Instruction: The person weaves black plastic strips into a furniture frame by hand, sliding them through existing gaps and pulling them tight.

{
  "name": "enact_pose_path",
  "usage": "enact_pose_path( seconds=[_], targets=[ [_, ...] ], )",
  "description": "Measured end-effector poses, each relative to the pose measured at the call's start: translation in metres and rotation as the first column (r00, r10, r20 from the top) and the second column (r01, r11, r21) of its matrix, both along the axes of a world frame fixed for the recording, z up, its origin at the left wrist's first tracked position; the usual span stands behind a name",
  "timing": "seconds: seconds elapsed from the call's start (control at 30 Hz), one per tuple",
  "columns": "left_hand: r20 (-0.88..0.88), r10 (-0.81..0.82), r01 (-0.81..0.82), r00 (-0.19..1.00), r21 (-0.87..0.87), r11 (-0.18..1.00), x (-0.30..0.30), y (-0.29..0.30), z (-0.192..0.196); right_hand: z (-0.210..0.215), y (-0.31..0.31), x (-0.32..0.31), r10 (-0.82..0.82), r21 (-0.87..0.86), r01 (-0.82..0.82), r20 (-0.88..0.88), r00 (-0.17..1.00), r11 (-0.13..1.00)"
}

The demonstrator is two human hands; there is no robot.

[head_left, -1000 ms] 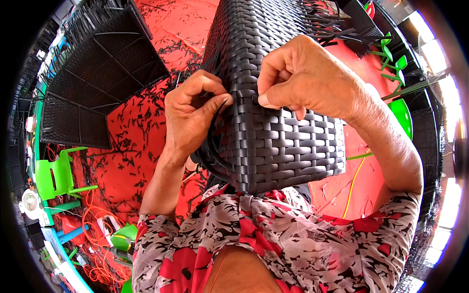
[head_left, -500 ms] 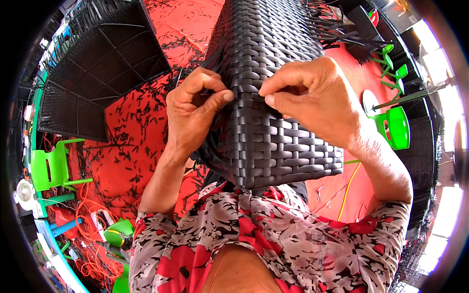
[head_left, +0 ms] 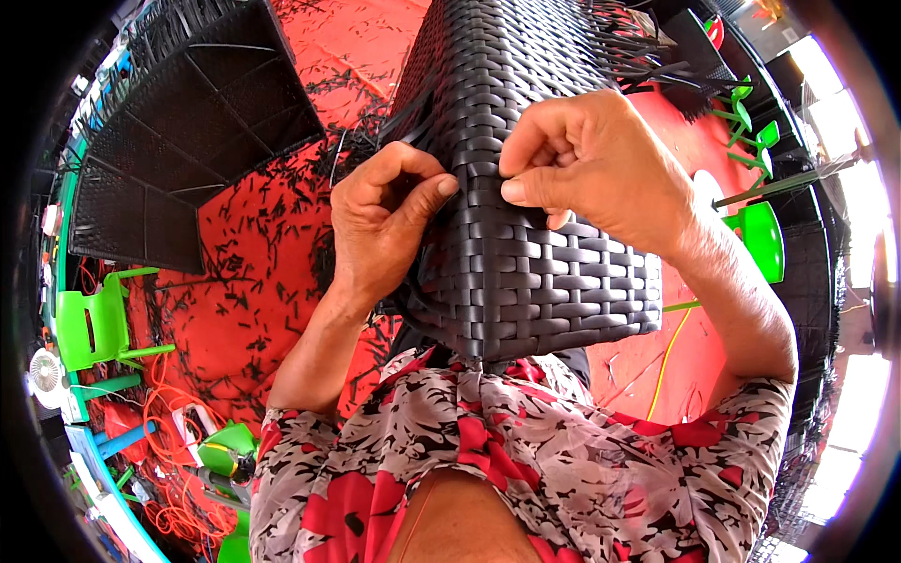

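Before me stands a piece of woven black wicker work (head_left: 563, 272) made of flat, shiny plastic strips, its corner edge running toward my body. My left hand (head_left: 385, 216) is at the left side of that edge, thumb and index finger pinched at a strip. Across the edge, my right hand (head_left: 601, 178) has its thumb and index finger closed at a black strip (head_left: 482, 191) on the weave, the other fingers curled. The strip ends inside both pinches are mostly hidden. Loose black strips hang along the left side, behind my left hand.
A large black woven panel (head_left: 188, 141) with a frame lies at the left. Black scraps litter the red floor (head_left: 244, 310). Green chairs (head_left: 92, 324) stand on both sides. An orange cord (head_left: 174, 413), a small white fan (head_left: 45, 370) and a yellow cable (head_left: 668, 361) are also around.
My left hand has shifted slightly right, nearer the edge. My right hand has moved a little up, its index finger lifting into a rounder bend. The wicker piece has barely moved.
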State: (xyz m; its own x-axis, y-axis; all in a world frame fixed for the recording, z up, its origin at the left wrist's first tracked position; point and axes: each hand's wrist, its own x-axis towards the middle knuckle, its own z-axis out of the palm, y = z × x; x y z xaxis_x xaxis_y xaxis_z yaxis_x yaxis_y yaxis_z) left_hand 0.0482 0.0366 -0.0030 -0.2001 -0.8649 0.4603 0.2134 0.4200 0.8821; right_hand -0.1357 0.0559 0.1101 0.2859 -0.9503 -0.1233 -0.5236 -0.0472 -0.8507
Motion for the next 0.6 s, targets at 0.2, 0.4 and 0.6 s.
enact_pose_path(
  seconds=[0.2,0.4,0.6],
  targets=[
    [0.127,0.010,-0.011,0.992,0.008,1.000,0.008,0.004,0.004,-0.007,0.015,0.012,-0.002,-0.460,-0.141,-0.296,0.955,0.877],
    [0.151,-0.061,0.058,0.987,0.024,0.998,0.028,0.009,0.032,-0.015,0.013,0.014,-0.027,-0.390,-0.014,-0.098,0.995,0.921],
    [0.274,-0.197,0.163,0.941,0.143,0.976,0.035,-0.003,0.051,-0.020,0.012,0.025,0.016,-0.578,-0.137,-0.210,0.978,0.805]
  ],
)
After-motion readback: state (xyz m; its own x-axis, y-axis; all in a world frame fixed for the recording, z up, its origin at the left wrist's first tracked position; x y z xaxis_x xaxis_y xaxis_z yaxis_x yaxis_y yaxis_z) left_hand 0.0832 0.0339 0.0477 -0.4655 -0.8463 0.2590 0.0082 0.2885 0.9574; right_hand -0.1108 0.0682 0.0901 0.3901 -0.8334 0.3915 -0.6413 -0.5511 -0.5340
